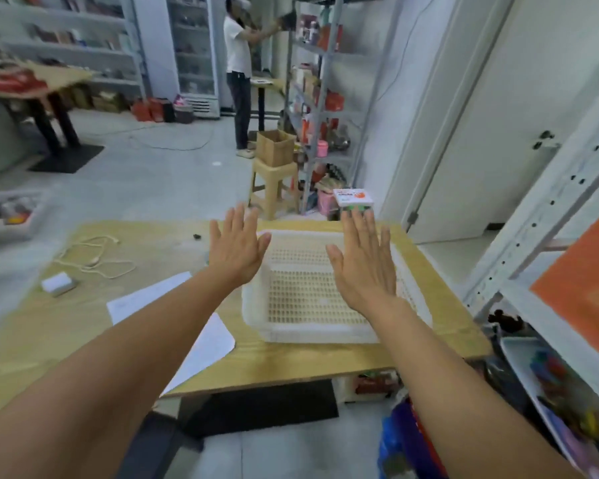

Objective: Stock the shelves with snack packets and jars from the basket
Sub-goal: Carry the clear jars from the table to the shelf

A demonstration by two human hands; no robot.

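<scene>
Fingers point(234, 219) are straight and slightly apart on both hands, holding nothing. The left hand point(237, 252) and right hand point(365, 267) hover palms down over the white basket point(312, 331). The basket sits by the right edge of the table point(83, 326) and looks empty, so the pose probably marks unloading as finished. A shelf rack point(547, 216) stands just right of the table, with an orange packet point(581, 288) on it.

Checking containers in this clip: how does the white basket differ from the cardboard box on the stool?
The basket is white perforated plastic, low and wide; the cardboard box is brown, solid-walled and boxy. The basket sits on the table, the cardboard box on a stool. Both are open-topped.
</scene>
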